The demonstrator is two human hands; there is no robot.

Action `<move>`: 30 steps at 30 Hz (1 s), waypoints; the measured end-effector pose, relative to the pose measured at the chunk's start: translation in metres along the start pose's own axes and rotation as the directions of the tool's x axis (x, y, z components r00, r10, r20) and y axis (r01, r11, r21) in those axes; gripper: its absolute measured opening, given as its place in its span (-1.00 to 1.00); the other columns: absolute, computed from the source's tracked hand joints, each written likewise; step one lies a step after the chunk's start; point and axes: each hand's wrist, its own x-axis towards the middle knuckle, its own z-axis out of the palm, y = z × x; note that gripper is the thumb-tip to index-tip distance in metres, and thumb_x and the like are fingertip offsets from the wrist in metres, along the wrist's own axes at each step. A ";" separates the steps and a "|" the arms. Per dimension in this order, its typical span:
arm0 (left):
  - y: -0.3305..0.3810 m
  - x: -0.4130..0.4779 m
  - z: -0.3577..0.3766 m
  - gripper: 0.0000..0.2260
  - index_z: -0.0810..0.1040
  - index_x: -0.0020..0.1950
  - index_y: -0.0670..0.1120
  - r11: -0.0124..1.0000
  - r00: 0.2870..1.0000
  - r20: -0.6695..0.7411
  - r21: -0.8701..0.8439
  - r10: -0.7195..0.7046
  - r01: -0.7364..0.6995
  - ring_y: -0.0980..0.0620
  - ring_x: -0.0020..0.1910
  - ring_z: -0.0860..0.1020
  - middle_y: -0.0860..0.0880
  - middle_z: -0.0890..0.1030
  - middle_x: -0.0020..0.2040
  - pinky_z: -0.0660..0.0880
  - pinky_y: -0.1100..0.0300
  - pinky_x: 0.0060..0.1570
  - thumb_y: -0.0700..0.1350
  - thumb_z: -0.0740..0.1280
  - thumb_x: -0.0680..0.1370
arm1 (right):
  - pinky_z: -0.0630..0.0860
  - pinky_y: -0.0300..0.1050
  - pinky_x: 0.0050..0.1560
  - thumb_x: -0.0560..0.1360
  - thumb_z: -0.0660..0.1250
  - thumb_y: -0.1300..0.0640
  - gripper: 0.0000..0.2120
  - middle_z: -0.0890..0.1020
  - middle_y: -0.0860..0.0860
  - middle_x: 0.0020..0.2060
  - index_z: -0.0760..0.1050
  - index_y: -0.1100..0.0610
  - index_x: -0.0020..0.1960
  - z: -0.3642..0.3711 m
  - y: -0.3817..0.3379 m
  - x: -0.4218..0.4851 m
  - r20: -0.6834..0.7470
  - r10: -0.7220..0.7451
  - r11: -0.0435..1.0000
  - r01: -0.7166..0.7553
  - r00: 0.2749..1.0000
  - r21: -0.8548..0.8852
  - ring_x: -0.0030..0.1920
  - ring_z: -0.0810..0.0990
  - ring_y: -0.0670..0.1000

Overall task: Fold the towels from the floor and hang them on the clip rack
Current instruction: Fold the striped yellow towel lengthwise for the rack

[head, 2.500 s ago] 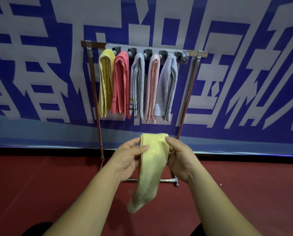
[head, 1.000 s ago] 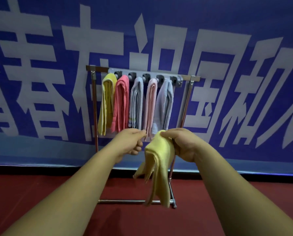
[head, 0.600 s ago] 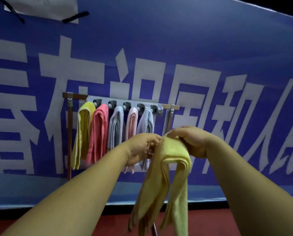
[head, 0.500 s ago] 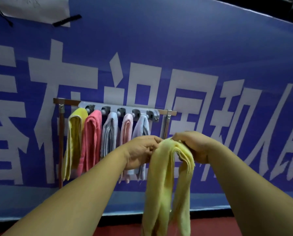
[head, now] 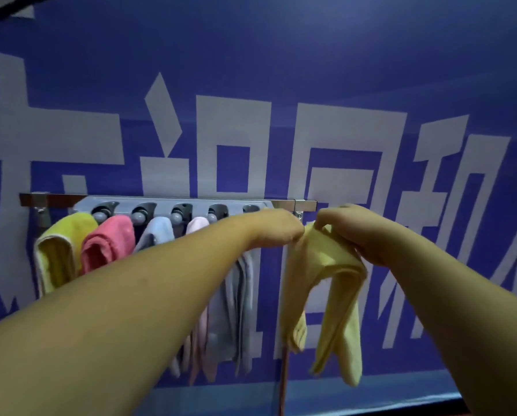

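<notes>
The person is holding a folded pale yellow towel (head: pixel 320 265) up at the right end of the clip rack (head: pixel 161 203), level with its grey bar. The left hand (head: pixel 273 231) is pinching the top of the fold from the rack side, though most of its fingers are hidden behind the knuckles. The right hand (head: pixel 352 234) is curling its fingers over the same fold from the side away from the rack. Gripping the fold between both hands is keeping it bunched into a narrow ridge with 2 tails hanging free, likely so that it can be pushed up into a clip. 5 towels are already hanging from the rack: a yellow one (head: pixel 62 247), a coral one (head: pixel 110 241), a blue-grey one (head: pixel 156 235), a pink one (head: pixel 197 226) and a grey one (head: pixel 240 295). The free clip, I judge, is sitting at the rack's right end, behind the left hand.

Compared with 0.5 s ago, the hands are now at the height of the rack's bar rather than below it, and the rack is filling more of the view. Both hands are keeping the same grip.
</notes>
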 end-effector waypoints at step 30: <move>-0.078 0.042 -0.015 -0.63 0.52 -0.27 0.05 0.960 0.955 -0.274 0.279 0.116 -0.037 -0.08 -0.03 0.48 0.02 0.55 -0.21 0.40 0.05 -0.12 0.08 0.21 0.72 | 0.52 -0.05 -0.16 0.66 0.30 0.10 -0.78 0.54 0.10 -0.17 0.53 0.26 0.18 0.102 0.032 0.132 -0.099 0.115 0.976 -0.131 0.988 -0.172 -0.21 0.50 0.04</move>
